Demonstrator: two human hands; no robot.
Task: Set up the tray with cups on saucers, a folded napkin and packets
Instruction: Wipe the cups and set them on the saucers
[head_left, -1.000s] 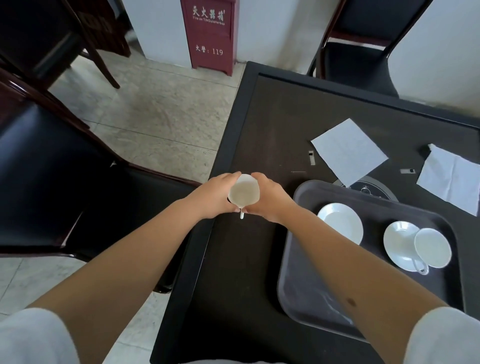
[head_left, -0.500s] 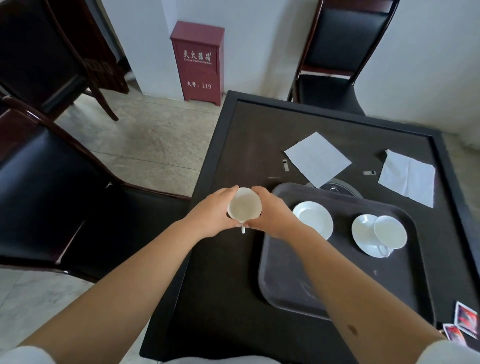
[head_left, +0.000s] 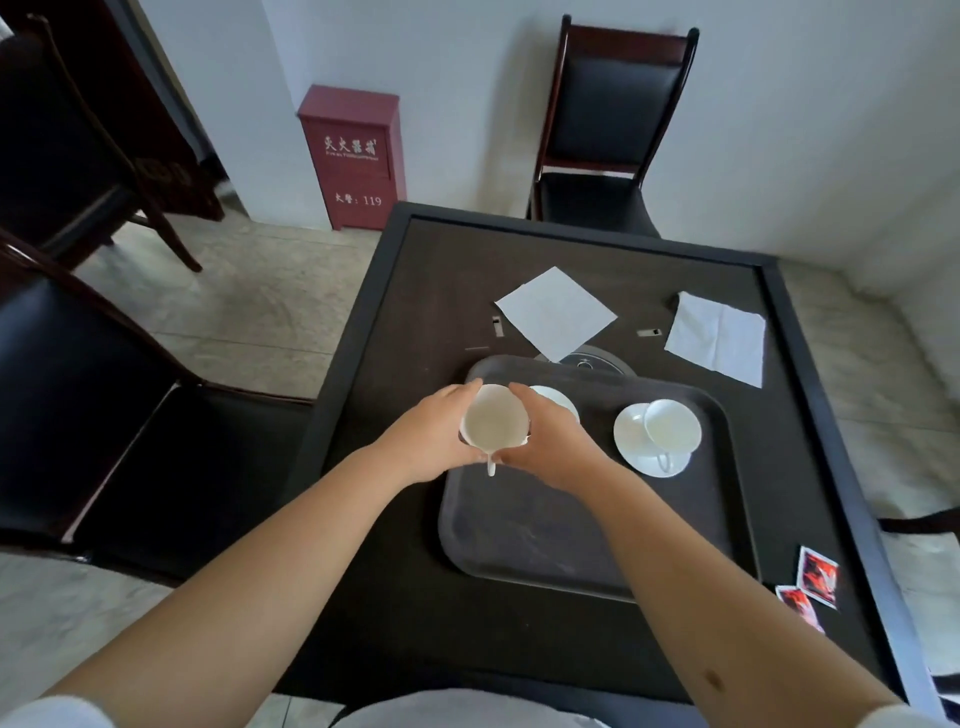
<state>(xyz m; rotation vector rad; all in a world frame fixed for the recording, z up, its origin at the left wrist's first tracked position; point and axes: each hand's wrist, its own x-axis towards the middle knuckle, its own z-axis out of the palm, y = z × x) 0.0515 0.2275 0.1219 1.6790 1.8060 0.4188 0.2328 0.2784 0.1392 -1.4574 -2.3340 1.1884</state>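
While a white cup (head_left: 494, 422) is cradled between both hands, its mouth is turned toward the camera and its handle points down toward the near side. The left hand (head_left: 434, 441) is wrapped against the cup's left wall and the right hand (head_left: 545, 447) is pressed against its right wall, so that the cup is clamped from both sides above the far left corner of a dark tray (head_left: 524, 540). Partly hidden behind the right hand, an empty white saucer (head_left: 558, 401) is seen on the tray. To its right a second saucer (head_left: 631, 441) is laid on the tray, and a second cup (head_left: 672, 423) is seated on it, handle toward the near side. Two cups and two saucers are thus counted. The tray is set on a dark bench (head_left: 405, 597). Beyond the tray, two white napkins are spread flat on the bench: one napkin (head_left: 556, 312) just past the tray's far edge, the other napkin (head_left: 719, 338) toward the far right, well apart from the first. Two red packets (head_left: 810, 587) are found near the bench's near right edge, just beside each other; their print cannot be read. Against the wall on the floor a red cabinet (head_left: 353, 156) is stood, marked with white Chinese characters and the number "119". Three dark chairs are counted around the bench, one chair (head_left: 608, 130) at its far side.
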